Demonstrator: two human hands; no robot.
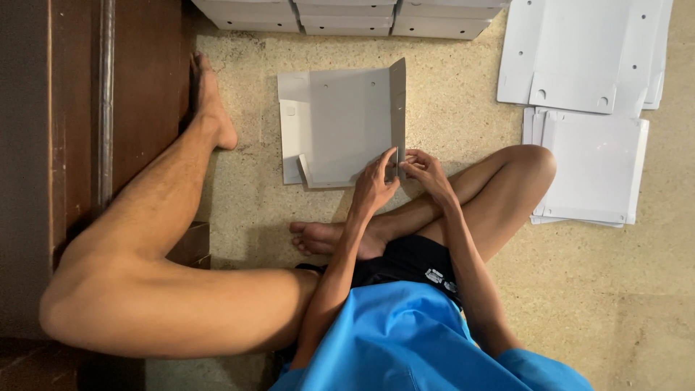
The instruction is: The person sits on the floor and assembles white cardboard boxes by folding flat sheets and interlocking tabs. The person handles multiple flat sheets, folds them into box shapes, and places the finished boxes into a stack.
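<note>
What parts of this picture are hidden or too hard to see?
- Head view: the left hand and right hand cover the near corner of the grey cardboard sheet, so the fold there is hidden.
- The finished boxes are cut off by the top edge.
- The stack of flat sheets hides its lower layers; their number cannot be told.

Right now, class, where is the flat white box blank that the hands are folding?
In the head view the box blank lies on the speckled floor at centre, ahead of the crossed legs, both hands at its near right corner.
</note>
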